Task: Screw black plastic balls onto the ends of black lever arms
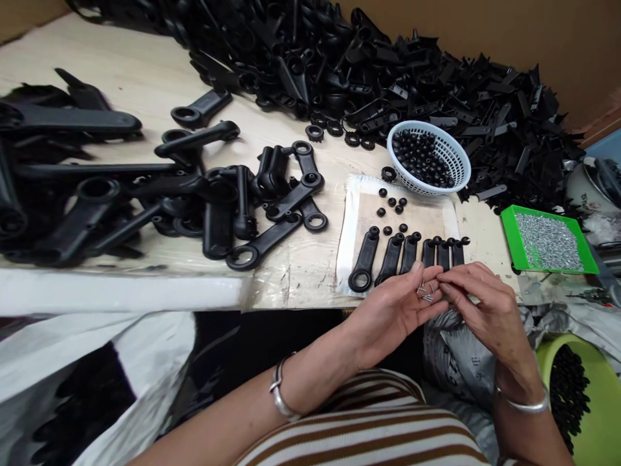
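Note:
My left hand [392, 317] is turned palm up near the table's front edge, with several small metal screws [427, 298] lying on its fingers. Thumb and fingertips of my right hand [482, 304] are pinched together at the left fingertips; what they hold, if anything, is too small to make out. Just beyond the hands, a row of black plastic handles [367, 255] lies on a pale mat [352, 223]. Round black knobs [392, 202] sit loose on that mat, and small round tips show at the handles' far ends.
A pale blue basket [458, 158] holds black knobs. To the right is a green tray [512, 243] of small metal screws. Black parts [301, 65] are heaped at the back, more handles [97, 194] at left. A yellow-green tub [601, 401] stands low at right.

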`<action>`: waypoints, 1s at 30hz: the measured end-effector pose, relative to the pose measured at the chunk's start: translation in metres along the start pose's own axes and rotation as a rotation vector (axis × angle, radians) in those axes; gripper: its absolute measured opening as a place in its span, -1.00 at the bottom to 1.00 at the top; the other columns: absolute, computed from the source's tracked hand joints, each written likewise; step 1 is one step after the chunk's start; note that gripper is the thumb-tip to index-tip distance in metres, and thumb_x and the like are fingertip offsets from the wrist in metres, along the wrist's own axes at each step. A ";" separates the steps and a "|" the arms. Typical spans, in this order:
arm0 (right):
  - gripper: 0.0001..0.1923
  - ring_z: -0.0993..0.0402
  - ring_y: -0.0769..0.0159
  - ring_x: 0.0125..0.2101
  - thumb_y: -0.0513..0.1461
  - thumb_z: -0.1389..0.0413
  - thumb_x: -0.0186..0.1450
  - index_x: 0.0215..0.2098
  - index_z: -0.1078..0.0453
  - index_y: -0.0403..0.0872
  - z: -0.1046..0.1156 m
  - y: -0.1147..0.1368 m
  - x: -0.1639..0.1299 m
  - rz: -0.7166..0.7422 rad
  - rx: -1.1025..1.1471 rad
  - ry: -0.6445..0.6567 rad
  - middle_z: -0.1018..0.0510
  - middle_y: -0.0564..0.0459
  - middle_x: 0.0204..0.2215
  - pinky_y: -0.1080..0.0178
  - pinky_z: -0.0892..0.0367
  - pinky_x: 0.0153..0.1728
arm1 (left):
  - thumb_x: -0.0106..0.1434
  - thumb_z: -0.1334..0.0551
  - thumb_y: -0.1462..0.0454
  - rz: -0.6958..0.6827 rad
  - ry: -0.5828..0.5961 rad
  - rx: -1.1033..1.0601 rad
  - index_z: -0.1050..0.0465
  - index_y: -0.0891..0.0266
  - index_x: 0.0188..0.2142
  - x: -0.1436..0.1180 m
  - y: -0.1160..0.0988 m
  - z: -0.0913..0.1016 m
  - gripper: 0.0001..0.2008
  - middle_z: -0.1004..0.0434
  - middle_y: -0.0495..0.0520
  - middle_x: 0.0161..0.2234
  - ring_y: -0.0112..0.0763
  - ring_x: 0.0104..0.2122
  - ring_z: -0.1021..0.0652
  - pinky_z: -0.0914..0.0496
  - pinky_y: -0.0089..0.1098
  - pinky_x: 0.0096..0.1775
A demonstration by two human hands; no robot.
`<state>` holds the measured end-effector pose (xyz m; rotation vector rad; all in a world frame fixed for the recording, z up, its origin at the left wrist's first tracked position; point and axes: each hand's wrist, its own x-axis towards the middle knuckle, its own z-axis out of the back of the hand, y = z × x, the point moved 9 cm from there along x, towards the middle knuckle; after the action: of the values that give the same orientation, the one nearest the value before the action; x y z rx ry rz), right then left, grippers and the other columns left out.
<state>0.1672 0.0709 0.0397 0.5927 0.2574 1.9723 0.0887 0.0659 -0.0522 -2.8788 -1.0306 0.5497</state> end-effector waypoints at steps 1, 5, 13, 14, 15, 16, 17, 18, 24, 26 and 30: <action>-0.80 -0.43 0.32 -0.27 -0.38 -0.08 0.34 -0.11 -0.42 -0.03 -0.001 0.000 0.000 -0.007 -0.012 0.011 -0.53 0.02 -0.33 0.19 -0.41 -0.25 | 0.15 -0.43 0.11 0.000 -0.008 0.006 -0.55 0.39 -0.11 0.000 0.000 0.001 -0.57 -0.53 0.22 -0.06 -0.27 -0.04 -0.50 -0.31 -0.23 0.13; -0.84 -0.41 0.32 -0.27 -0.36 -0.07 0.35 -0.14 -0.42 -0.05 -0.003 0.004 -0.003 -0.009 -0.088 0.068 -0.52 0.02 -0.33 0.22 -0.40 -0.24 | 0.15 -0.43 0.11 0.017 -0.032 0.020 -0.57 0.38 -0.14 -0.001 0.002 0.003 -0.60 -0.55 0.21 -0.10 -0.29 -0.08 -0.52 -0.32 -0.23 0.12; -0.83 -0.41 0.29 -0.29 -0.37 -0.01 0.38 -0.19 -0.42 -0.08 -0.006 0.012 -0.006 -0.054 -0.185 0.128 -0.56 -0.02 -0.29 0.20 -0.38 -0.26 | 0.20 -0.39 0.12 0.021 -0.021 0.042 -0.56 0.37 -0.13 -0.002 0.003 0.003 -0.63 -0.54 0.23 -0.05 -0.27 -0.05 -0.52 -0.31 -0.20 0.15; -0.82 -0.42 0.29 -0.28 -0.37 -0.01 0.38 -0.17 -0.42 -0.07 -0.006 0.012 -0.006 -0.050 -0.179 0.132 -0.57 -0.02 -0.28 0.20 -0.38 -0.26 | 0.22 -0.38 0.12 0.023 -0.017 0.048 -0.56 0.37 -0.13 -0.002 0.002 0.003 -0.65 -0.55 0.23 -0.05 -0.27 -0.05 -0.52 -0.30 -0.20 0.15; -0.81 -0.43 0.30 -0.28 -0.37 -0.01 0.38 -0.15 -0.43 -0.07 -0.006 0.012 -0.005 -0.042 -0.165 0.133 -0.57 -0.01 -0.27 0.21 -0.39 -0.26 | 0.23 -0.36 0.12 0.026 -0.016 0.052 -0.56 0.36 -0.13 -0.002 0.002 0.003 -0.66 -0.55 0.22 -0.06 -0.27 -0.06 -0.53 -0.30 -0.20 0.16; -0.81 -0.44 0.31 -0.29 -0.37 -0.02 0.37 -0.14 -0.43 -0.06 -0.004 0.011 -0.005 -0.036 -0.140 0.129 -0.58 -0.01 -0.28 0.22 -0.40 -0.27 | 0.25 -0.35 0.13 0.030 -0.018 0.056 -0.55 0.36 -0.12 -0.002 0.002 0.003 -0.67 -0.55 0.22 -0.06 -0.26 -0.05 -0.53 -0.30 -0.19 0.16; -0.81 -0.45 0.32 -0.29 -0.36 -0.03 0.37 -0.14 -0.44 -0.06 -0.002 0.009 -0.004 -0.036 -0.110 0.120 -0.58 0.01 -0.29 0.23 -0.40 -0.27 | 0.27 -0.33 0.13 0.035 -0.025 0.057 -0.55 0.37 -0.11 -0.003 0.002 0.003 -0.67 -0.56 0.23 -0.07 -0.25 -0.04 -0.53 -0.30 -0.19 0.16; -0.82 -0.46 0.33 -0.30 -0.36 -0.05 0.36 -0.15 -0.45 -0.05 0.001 0.005 -0.003 -0.043 -0.080 0.096 -0.59 0.03 -0.30 0.24 -0.41 -0.27 | 0.29 -0.31 0.13 0.042 -0.035 0.058 -0.54 0.38 -0.10 -0.003 0.002 0.004 -0.66 -0.55 0.25 -0.06 -0.22 -0.01 -0.53 -0.30 -0.19 0.16; -0.91 -0.51 0.30 -0.29 -0.31 -0.17 0.29 -0.27 -0.50 -0.01 0.033 -0.034 0.010 -0.126 -0.091 -0.248 -0.62 0.07 -0.34 0.20 -0.42 -0.20 | 0.41 -0.15 0.18 0.063 -0.092 0.042 -0.47 0.45 -0.02 -0.005 0.000 0.003 -0.66 -0.48 0.39 0.06 -0.14 0.12 -0.47 -0.30 -0.17 0.18; -0.94 -0.50 0.25 -0.22 -0.27 -0.18 0.28 -0.30 -0.52 0.00 0.033 -0.045 0.016 -0.138 -0.107 -0.296 -0.62 0.03 -0.29 0.14 -0.41 -0.14 | 0.43 -0.13 0.19 0.061 -0.101 0.037 -0.46 0.46 -0.01 -0.005 -0.001 0.003 -0.66 -0.47 0.40 0.08 -0.13 0.12 -0.47 -0.30 -0.16 0.18; -0.94 -0.46 0.20 -0.15 -0.23 -0.20 0.25 -0.35 -0.54 0.00 0.027 -0.064 0.024 -0.195 -0.091 -0.335 -0.59 0.00 -0.23 0.08 -0.38 -0.09 | 0.43 -0.12 0.19 0.053 -0.097 0.032 -0.44 0.47 0.00 -0.007 -0.004 0.002 -0.65 -0.46 0.41 0.09 -0.12 0.13 -0.47 -0.30 -0.16 0.18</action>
<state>0.2226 0.1198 0.0428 0.7954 0.0162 1.6582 0.0805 0.0646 -0.0516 -2.8847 -0.9500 0.7094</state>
